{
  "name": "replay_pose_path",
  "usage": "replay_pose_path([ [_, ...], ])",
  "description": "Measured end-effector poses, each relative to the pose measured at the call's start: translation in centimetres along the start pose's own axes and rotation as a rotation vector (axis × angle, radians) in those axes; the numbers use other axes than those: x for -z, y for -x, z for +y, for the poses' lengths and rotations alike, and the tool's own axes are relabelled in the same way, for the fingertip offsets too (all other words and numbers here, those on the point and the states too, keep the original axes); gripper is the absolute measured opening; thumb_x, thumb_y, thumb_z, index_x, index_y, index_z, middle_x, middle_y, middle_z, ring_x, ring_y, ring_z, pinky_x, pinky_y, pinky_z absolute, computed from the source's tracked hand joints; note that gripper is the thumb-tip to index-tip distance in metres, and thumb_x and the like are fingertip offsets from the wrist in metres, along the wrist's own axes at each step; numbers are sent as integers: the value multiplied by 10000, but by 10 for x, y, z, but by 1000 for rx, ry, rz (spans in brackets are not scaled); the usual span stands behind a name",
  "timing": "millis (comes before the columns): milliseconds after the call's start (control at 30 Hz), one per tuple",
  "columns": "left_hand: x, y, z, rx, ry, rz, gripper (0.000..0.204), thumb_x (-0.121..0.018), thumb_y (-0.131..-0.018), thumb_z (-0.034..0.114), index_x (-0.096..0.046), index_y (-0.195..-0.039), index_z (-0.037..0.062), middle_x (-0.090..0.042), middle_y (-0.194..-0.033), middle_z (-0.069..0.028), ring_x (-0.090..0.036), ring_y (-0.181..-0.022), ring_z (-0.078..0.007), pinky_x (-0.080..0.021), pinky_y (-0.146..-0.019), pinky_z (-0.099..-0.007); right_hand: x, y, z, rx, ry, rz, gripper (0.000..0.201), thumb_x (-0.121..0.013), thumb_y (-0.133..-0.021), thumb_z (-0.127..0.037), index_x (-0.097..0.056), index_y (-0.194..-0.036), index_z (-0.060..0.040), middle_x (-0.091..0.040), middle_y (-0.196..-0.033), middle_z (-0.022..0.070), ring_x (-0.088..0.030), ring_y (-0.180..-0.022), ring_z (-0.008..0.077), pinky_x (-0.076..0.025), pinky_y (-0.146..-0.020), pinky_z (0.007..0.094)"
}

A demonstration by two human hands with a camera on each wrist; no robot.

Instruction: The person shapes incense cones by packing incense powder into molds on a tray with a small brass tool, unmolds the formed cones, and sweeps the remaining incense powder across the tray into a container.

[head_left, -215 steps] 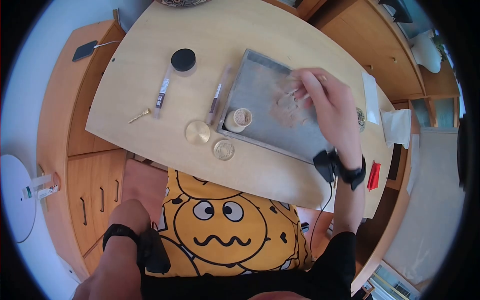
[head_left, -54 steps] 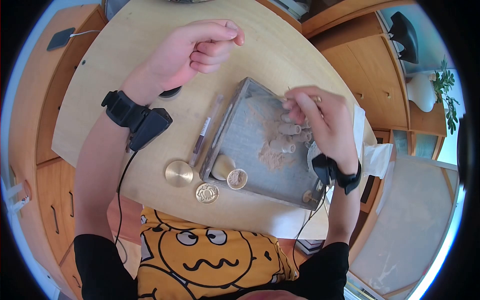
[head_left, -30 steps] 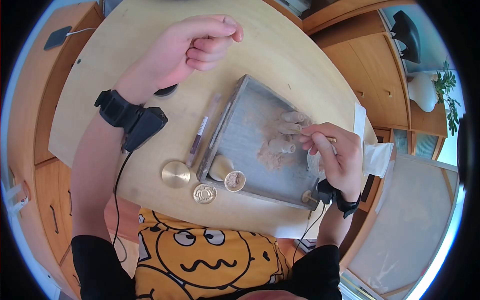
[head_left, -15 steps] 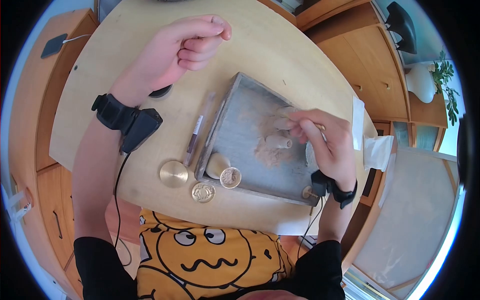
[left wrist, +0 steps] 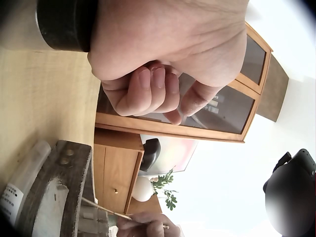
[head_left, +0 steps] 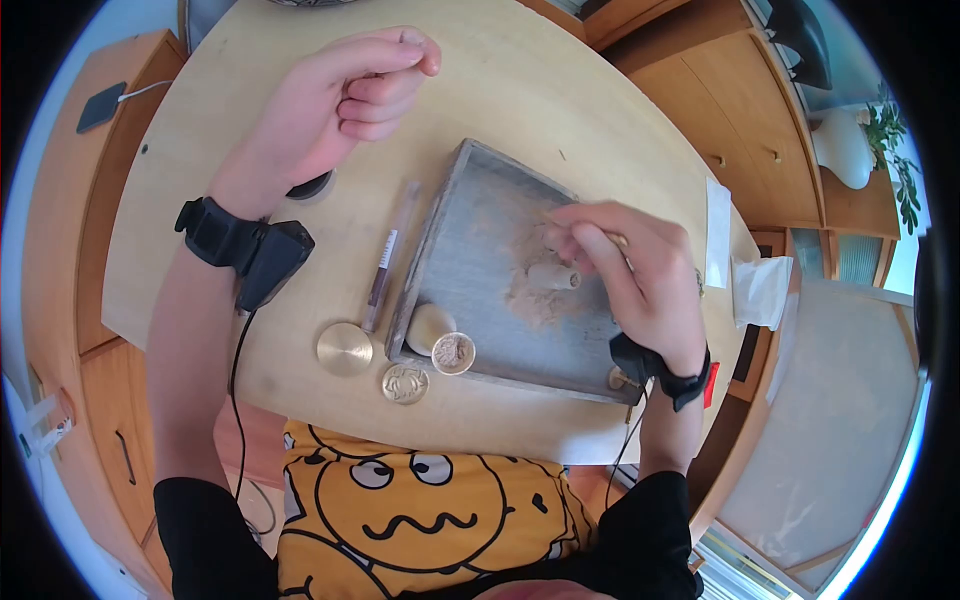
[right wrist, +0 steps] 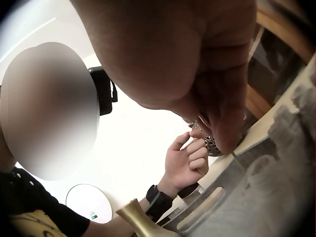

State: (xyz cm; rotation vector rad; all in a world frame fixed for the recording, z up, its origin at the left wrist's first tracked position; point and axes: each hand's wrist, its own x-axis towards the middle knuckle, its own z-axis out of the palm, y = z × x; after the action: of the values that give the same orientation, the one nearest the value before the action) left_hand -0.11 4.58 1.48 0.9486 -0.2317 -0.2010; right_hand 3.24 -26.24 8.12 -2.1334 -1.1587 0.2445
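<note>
My right hand (head_left: 650,270) pinches a thin brass-coloured stick (left wrist: 106,210) between thumb and fingers above the grey tray (head_left: 450,260). The stick's far end points down among dusty, small tube-shaped pieces (head_left: 550,277) lying in pale brown powder (head_left: 540,308). Some of those pieces are hidden behind the hand. My left hand (head_left: 345,95) is raised over the table, left of the tray, with its fingers curled in and its thumb near the index fingertip. In the left wrist view nothing shows within those fingers.
In the tray's near left corner stands a flared vessel (head_left: 432,328) with powder in its mouth. A brass disc (head_left: 345,348), a patterned brass disc (head_left: 404,384) and a labelled clear tube (head_left: 385,265) lie beside the tray. Cables hang from both wrists.
My left hand has come up from the lap over the table. My right hand dipped toward the pieces, then rose slightly and kept the stick. The head view has shifted a little.
</note>
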Motion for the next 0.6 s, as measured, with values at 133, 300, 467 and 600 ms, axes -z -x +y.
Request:
replay_pose_path([
  [133, 1, 0, 0, -5, -32, -6, 172, -437, -1043, 196, -515, -1026, 44, -256, -635, 96, -230, -518, -21, -201, -472, -211, 14, 19, -5, -69, 0, -52, 114, -628, -934, -14, -703, -1003, 37, -715, -844, 146, -711, -705, 260, -556, -635, 324],
  [300, 3, -3, -2, -16, -8, -50, 175, -433, -1044, 192, -519, -1033, 40, -255, -635, 96, -233, -517, -23, -202, -473, -211, 14, 4, -15, -24, 33, -61, 182, -537, -992, 14, -697, -1056, 72, -738, -900, 132, -701, -732, 167, -556, -638, 266],
  [467, 4, -2, -2, -17, 8, -33, 173, -431, -1044, 189, -521, -1040, 41, -256, -639, 98, -234, -520, -21, -200, -474, -210, -7, -14, -5, 26, 10, 14, 114, -659, -923, -46, -703, -993, 33, -721, -851, 129, -705, -696, 266, -551, -649, 334],
  [600, 0, 1, 1, -13, -20, 13, 173, -430, -1044, 188, -524, -1045, 43, -255, -644, 101, -228, -524, -19, -196, -475, -212, 5, 7, -2, -14, -29, -33, 114, -653, -927, -39, -703, -997, 37, -722, -852, 134, -710, -697, 261, -554, -641, 330],
])
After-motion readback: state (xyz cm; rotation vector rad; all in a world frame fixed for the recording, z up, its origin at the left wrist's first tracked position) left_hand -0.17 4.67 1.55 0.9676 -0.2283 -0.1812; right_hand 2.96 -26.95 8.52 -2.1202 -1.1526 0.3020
